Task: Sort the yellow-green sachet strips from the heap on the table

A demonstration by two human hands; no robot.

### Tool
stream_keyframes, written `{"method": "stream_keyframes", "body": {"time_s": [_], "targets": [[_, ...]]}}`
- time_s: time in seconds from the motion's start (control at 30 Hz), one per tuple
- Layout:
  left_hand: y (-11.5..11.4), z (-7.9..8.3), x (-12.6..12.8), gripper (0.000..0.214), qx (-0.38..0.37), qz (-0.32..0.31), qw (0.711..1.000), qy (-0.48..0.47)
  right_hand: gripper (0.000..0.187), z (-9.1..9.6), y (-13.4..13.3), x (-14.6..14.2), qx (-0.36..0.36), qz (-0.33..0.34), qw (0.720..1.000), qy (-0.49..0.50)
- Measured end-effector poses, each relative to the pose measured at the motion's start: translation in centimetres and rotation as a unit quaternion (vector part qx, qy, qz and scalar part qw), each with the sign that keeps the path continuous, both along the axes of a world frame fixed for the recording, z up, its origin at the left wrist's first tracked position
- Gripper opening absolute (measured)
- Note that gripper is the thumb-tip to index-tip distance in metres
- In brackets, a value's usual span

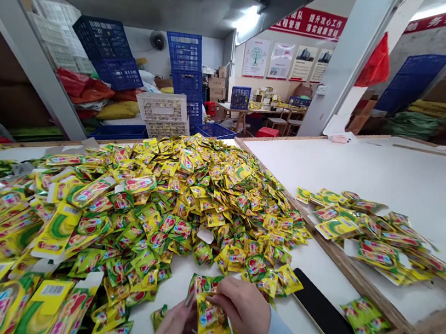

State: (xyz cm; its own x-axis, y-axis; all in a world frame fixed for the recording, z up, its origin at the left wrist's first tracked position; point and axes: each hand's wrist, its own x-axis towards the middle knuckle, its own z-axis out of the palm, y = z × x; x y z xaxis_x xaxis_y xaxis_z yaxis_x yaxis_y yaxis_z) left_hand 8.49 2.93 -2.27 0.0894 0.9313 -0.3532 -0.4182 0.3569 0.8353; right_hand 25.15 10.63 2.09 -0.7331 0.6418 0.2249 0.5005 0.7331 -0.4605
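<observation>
My right hand [247, 308] reaches in from the lower right and pinches the top edge of a small yellow printed packet [211, 323]. My left hand [173, 330] is closed at the left side of this packet, its fingers partly hidden underneath. Just beyond the fingertips a green packet [203, 282] shows, touching the hands. More small green and yellow packets [172, 232] form a large heap in front of me. Flattened printed cartons [57, 229] with yellow and green fronts lie on the heap's left side.
A black phone [324, 310] lies right of my hands beside a wooden strip [351, 273] dividing the white table [372, 168]. More flat cartons [381, 247] are piled beyond the strip. One green packet [365, 318] sits near the phone. Blue crates [183, 64] stand at the back.
</observation>
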Motion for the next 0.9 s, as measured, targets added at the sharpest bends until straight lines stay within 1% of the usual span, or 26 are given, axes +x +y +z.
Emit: {"method": "stream_keyframes", "body": {"time_s": [0.1, 0.17, 0.23, 0.27, 0.33, 0.37, 0.43, 0.5, 0.57, 0.63, 0.7, 0.77, 0.83, 0.9], "targets": [[0.4, 0.3, 0.8, 0.043, 0.07, 0.017, 0.997, 0.017, 0.027, -0.4, -0.4, 0.0, -0.015, -0.012, 1.0, 0.02], [0.7, 0.7, 1.1, 0.04, 0.089, 0.027, 0.995, 0.021, 0.028, -0.5, -0.6, 0.3, -0.044, -0.021, 0.997, 0.053], [0.9, 1.0, 1.0, 0.041, 0.069, 0.032, 0.996, 0.049, 0.029, -0.5, -0.7, 1.0, -0.077, -0.034, 0.994, 0.073], [0.9, 1.0, 0.8, 0.041, 0.058, 0.039, 0.995, 0.072, 0.029, -0.5, -0.6, 1.4, -0.09, -0.035, 0.993, 0.067], [1.0, 0.8, 0.1, 0.043, 0.043, 0.076, 0.988, 0.125, 0.029, -0.5, -0.1, 2.1, -0.092, -0.049, 0.994, 0.034], [1.0, 0.6, -0.3, 0.045, 0.038, 0.103, 0.982, 0.152, 0.027, -0.4, 0.3, 2.2, -0.079, -0.07, 0.994, 0.015], [1.1, 0.2, -1.1, 0.05, 0.029, 0.148, 0.97, 0.191, 0.027, -0.6, 1.3, 1.5, -0.042, -0.144, 0.989, -0.017], [1.2, -0.2, -1.7, 0.055, 0.012, 0.161, 0.965, 0.208, 0.031, -1.0, 2.7, -0.4, -0.027, -0.218, 0.975, -0.034], [1.2, -0.5, -2.1, 0.061, -0.003, 0.157, 0.965, 0.211, 0.032, -1.6, 4.1, -2.9, -0.046, -0.242, 0.968, -0.04], [1.0, -0.9, -2.6, 0.064, -0.004, 0.169, 0.961, 0.218, 0.028, -2.1, 5.2, -5.0, -0.071, -0.229, 0.97, -0.032], [0.7, -1.2, -3.4, 0.065, -0.007, 0.183, 0.958, 0.222, 0.02, -2.3, 5.6, -5.9, -0.094, -0.197, 0.976, -0.014], [0.3, -1.4, -4.1, 0.066, -0.022, 0.2, 0.955, 0.218, 0.02, -2.2, 5.2, -5.4, -0.128, -0.142, 0.981, 0.01], [0.0, -1.4, -4.4, 0.068, -0.04, 0.207, 0.956, 0.204, 0.024, -1.8, 4.3, -4.1, -0.174, -0.079, 0.981, 0.023], [0.0, -1.2, -3.9, 0.069, -0.047, 0.194, 0.963, 0.183, 0.029, -1.4, 3.3, -2.8, -0.252, -0.006, 0.967, 0.037]]}}
